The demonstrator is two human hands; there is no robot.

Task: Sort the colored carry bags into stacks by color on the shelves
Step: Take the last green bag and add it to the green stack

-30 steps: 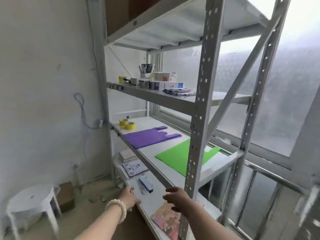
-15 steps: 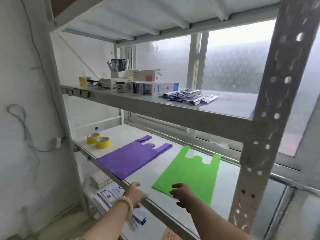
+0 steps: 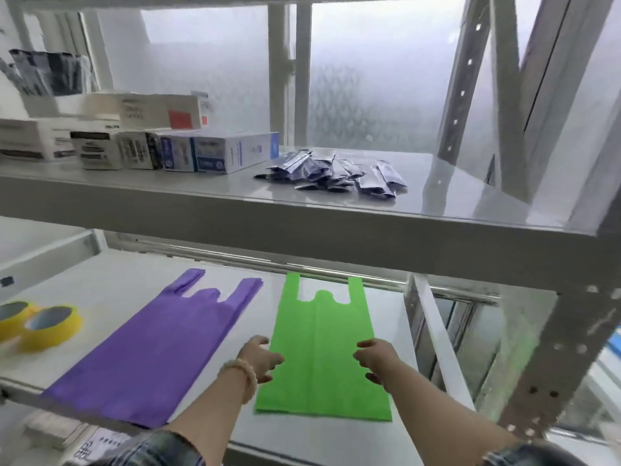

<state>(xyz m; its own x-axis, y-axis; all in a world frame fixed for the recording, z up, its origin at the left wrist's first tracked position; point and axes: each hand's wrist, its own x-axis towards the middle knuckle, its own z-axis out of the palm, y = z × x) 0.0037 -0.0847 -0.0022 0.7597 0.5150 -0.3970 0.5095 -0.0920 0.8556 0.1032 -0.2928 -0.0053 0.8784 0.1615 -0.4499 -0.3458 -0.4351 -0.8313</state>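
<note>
The flat green non-woven carry bag on the white shelf board is being squared up or readied for lifting; the next move is judged to call for both side edges being held evenly. The left hand is set at its left edge and the right hand at its right edge, fingers loosely curled, a firm grasp not being discernible. The flat purple non-woven carry bag lies just left of the left hand.

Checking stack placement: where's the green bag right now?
Head view: the green carry bag lies flat on the lower shelf, right of the purple bags, between the left hand and right hand at its side edges.
</note>
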